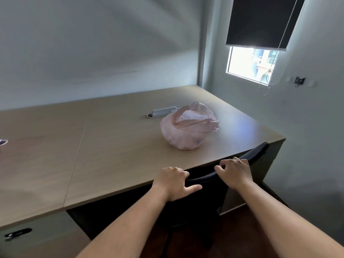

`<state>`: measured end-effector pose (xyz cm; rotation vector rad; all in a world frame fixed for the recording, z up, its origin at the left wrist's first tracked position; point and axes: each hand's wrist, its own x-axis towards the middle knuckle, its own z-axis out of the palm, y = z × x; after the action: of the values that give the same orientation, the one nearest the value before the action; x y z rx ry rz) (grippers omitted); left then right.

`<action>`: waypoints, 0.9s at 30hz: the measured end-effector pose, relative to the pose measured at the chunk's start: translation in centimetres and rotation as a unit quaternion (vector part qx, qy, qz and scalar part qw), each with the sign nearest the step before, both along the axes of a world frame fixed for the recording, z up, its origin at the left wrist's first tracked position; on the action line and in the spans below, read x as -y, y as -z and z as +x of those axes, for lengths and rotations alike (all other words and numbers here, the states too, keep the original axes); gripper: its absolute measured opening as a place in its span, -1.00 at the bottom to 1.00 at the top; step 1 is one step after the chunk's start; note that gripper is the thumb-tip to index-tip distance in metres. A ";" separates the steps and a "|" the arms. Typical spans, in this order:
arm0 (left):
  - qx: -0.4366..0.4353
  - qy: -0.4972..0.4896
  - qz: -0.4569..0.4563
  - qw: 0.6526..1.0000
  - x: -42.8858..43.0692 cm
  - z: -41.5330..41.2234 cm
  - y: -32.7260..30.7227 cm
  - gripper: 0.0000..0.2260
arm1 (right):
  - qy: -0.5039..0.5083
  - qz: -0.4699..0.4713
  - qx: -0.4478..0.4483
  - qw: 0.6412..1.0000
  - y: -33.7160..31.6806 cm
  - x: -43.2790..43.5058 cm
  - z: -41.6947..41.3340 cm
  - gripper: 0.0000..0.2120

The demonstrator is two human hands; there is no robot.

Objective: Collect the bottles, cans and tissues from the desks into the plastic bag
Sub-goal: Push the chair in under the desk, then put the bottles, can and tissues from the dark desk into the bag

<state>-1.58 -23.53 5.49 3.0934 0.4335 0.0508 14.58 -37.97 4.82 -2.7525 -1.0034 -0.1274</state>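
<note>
On desk [111, 146]: plastic bag [188, 131] | left hand [175, 183], right hand [234, 173] grip chair [259, 148]

pale pink bag [186, 131], tan desk [111, 146], prob. navy chair [256, 150]

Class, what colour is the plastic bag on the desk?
Pale, translucent pink. The plastic bag shows best in the head view, the only one, sitting on the desk.

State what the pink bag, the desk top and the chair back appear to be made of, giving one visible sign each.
Pink bag: thin translucent plastic film, crinkled, slightly glossy.
Desk top: probably wood-look laminate, matte, faint grain.
Chair back: seemingly dark fabric or mesh; too dark to confirm.
</note>
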 end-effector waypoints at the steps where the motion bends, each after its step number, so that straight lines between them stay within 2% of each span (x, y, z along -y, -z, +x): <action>1: -0.002 -0.001 -0.003 1.000 -0.9 0.2 -0.1 -0.39 | 0.002 0.002 0.003 1.000 -0.1 -0.7 0.1 -0.71; 11: -0.003 0.028 -0.015 1.000 -5.1 1.6 -0.2 -0.41 | 0.024 -0.012 0.041 0.999 -0.2 -4.3 1.4 -0.70; 14: -0.027 0.004 -0.110 0.994 -6.6 1.6 -0.6 -0.46 | 0.026 -0.026 0.012 0.999 -0.6 -5.5 1.4 -0.69; 16: -0.026 -0.017 -0.196 0.980 -7.3 2.1 -1.2 -0.51 | 0.029 -0.029 -0.040 0.998 -1.1 -6.3 2.2 -0.69; 17: -0.018 -0.020 -0.207 0.978 -7.6 2.6 -1.3 -0.53 | 0.031 -0.022 -0.070 0.997 -1.3 -6.6 2.7 -0.70; 19: 0.013 -0.018 -0.192 0.981 -8.3 4.2 -1.6 -0.60 | 0.037 0.008 -0.104 0.994 -2.0 -7.2 4.5 -0.71; 22: 0.038 -0.018 -0.151 0.988 -9.7 7.1 -2.4 -0.72 | 0.066 0.086 -0.097 0.989 -3.3 -7.9 7.5 -0.65; 27: 0.104 -0.054 -0.056 0.992 -11.9 13.7 -4.2 -0.76 | 0.128 0.186 -0.108 0.968 -4.1 -9.5 15.6 -0.63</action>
<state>12.09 -11.67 9.65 2.9112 0.5711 0.3346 30.19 -28.50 8.96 -2.4683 -0.5040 -0.0465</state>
